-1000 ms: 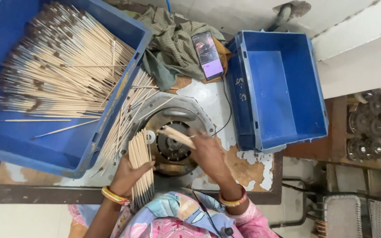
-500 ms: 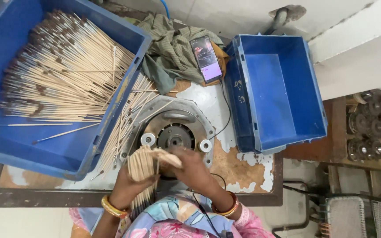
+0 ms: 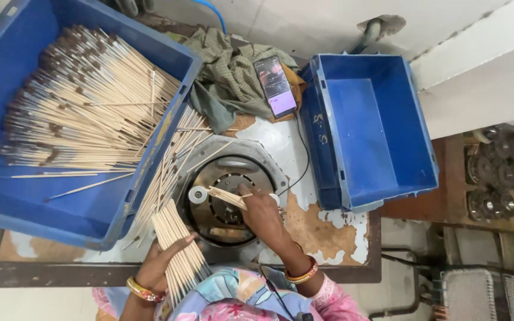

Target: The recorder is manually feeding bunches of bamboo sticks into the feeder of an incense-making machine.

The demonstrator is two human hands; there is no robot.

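Observation:
My left hand grips a thick bundle of thin wooden sticks near the table's front edge, fanned toward me. My right hand holds a few sticks over the round metal machine set into the table, their tips pointing left toward a small white roller. The machine's dark slotted disc shows under the hand.
A large blue crate at left holds several brown-tipped sticks; more sticks spill between it and the machine. An empty blue crate stands at right. A phone with a lit screen leans on a crumpled green cloth behind.
My right hand has gone from the bundle back over the machine with a few sticks. My left hand has shifted the bundle to the left.

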